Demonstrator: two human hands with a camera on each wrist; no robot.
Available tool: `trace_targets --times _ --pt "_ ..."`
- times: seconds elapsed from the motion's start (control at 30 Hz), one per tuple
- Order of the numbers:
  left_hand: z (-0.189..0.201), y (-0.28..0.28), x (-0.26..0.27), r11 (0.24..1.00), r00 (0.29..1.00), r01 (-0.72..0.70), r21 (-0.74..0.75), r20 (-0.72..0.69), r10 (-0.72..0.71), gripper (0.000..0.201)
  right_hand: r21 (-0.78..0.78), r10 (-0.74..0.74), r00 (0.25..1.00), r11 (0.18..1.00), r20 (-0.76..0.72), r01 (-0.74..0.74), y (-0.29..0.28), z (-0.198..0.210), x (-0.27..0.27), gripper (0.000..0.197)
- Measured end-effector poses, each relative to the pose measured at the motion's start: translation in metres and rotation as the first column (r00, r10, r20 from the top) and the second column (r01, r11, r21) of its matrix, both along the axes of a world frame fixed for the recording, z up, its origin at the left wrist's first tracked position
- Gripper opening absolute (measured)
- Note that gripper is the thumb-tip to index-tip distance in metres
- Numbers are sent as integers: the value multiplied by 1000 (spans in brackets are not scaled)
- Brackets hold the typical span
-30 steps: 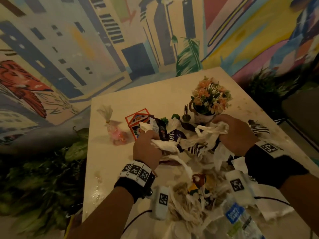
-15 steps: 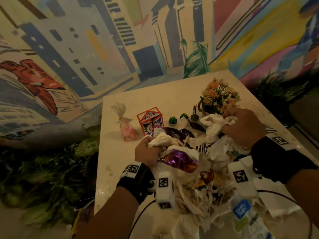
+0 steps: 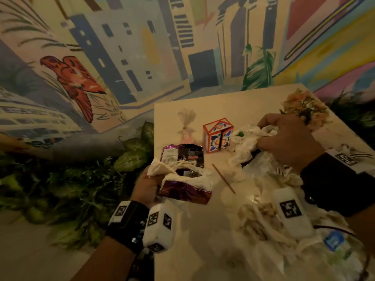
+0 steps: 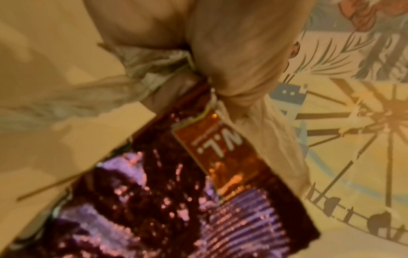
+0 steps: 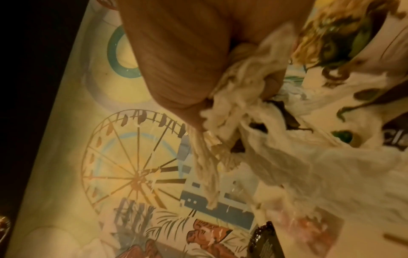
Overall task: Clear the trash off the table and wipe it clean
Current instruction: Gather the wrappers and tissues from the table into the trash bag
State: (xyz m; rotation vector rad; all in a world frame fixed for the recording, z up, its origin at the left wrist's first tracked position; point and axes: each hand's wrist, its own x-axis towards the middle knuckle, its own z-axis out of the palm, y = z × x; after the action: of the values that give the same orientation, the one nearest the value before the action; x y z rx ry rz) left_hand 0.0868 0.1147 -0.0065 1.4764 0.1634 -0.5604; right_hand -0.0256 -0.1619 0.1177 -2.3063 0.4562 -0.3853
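My left hand (image 3: 149,184) grips a bundle of trash at the table's left edge: shiny purple snack wrappers (image 3: 182,190) and crumpled white napkins (image 3: 162,169). The left wrist view shows the fingers (image 4: 232,57) curled round the purple foil wrapper (image 4: 172,200) and a napkin (image 4: 143,59). My right hand (image 3: 284,138) grips a wad of crumpled white napkins (image 3: 247,138) on the table beside the flower pot; in the right wrist view the napkins (image 5: 238,108) hang from the closed fist (image 5: 176,52). More crumpled napkins (image 3: 261,222) and a plastic bottle (image 3: 334,242) lie near the front right.
On the pale table (image 3: 213,230) stand a small orange patterned box (image 3: 218,135), a tied clear pouch (image 3: 186,124) and a pot of orange flowers (image 3: 304,108). A thin wooden stick (image 3: 223,178) lies mid-table. Green plants (image 3: 71,189) line the left side below the mural wall.
My left hand has pulled the wrappers and napkins left to the table's edge, away from the pile. The right hand stays on its napkin wad near the flowers. The view has swung left.
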Motion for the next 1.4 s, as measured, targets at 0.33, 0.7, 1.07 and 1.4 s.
trace_targets --times 0.33,0.7,1.07,1.4 --pt "-25 191 48 995 999 33 90 21 -35 31 115 72 997 991 26 -74 213 -26 59 27" --pt "-155 307 52 910 995 -12 415 -87 52 13 535 6 988 841 -152 77 369 -160 101 18" --pt "-344 294 55 798 990 141 585 -60 -131 21 525 -170 782 654 -600 545 402 -436 118 29" --pt "-496 256 57 168 781 435 885 -277 -560 52 361 31 701 873 -713 328 383 -613 125 32"
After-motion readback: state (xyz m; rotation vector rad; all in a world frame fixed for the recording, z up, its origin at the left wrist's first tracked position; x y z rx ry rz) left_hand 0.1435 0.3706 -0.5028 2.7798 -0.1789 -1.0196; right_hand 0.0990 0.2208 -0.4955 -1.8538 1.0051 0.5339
